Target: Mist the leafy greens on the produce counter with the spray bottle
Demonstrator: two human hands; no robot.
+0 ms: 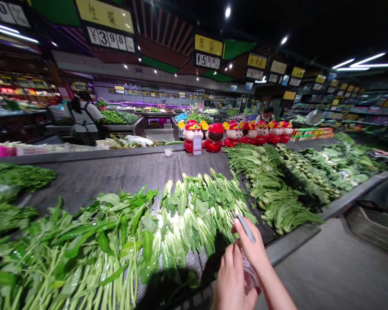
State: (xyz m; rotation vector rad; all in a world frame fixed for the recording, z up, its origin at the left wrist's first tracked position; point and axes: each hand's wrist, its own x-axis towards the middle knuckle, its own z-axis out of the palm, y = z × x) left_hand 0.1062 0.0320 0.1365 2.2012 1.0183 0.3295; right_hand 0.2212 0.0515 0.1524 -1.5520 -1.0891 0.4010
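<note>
Dark mat (93, 174) under greens (198, 193). Our left hand (231, 273) curls round clear bundle (250, 275); right hand (255, 249) half-curled, grey strip (246, 229) against it, hold unclear. We'd best grip lightly.

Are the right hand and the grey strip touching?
Touching. The head view shows the grey strip lying against a finger of the right hand, with no gap between them.

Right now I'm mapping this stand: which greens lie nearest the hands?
The short, pale-stemmed greens, by the right hand; the longer-stemmed greens lie farther left, others farther right.
</note>
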